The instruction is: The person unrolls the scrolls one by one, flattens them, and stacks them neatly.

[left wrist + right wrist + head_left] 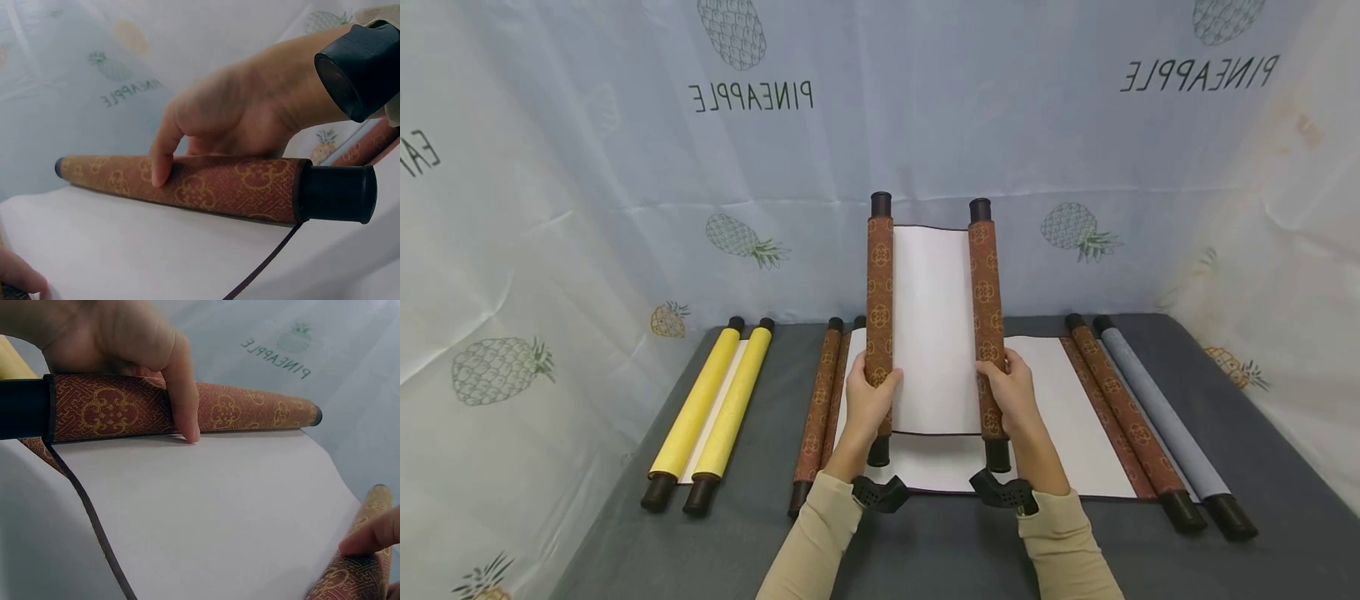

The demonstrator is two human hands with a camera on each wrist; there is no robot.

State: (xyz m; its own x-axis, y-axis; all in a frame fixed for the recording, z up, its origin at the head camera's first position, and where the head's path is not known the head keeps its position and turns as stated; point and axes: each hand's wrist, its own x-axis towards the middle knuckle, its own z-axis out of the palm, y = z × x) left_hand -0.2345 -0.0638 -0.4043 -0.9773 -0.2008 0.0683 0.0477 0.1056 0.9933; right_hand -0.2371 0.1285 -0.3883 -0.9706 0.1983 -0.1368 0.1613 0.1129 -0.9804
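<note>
A partly unrolled scroll (931, 333) is held up above the table, its two brown patterned rolls standing side by side with blank white paper between them. My left hand (871, 393) grips the left roll (234, 184) near its lower end, thumb on the front. Around the right roll (237, 411) my right hand (1009, 387) curls in the same way, its thumb pressing at the paper's edge. Dark knobs cap both rolls. Behind and below the raised scroll lies a wider open scroll (1075, 417) with white paper, partly hidden by it.
To the left on the grey table (617, 550) lies a yellow scroll (733, 404) with its two rolls slightly apart. Brown rolls (820, 400) flank the white paper, and a grey-blue roll (1165, 408) lies at the right. A pineapple-print curtain (925, 108) hangs behind.
</note>
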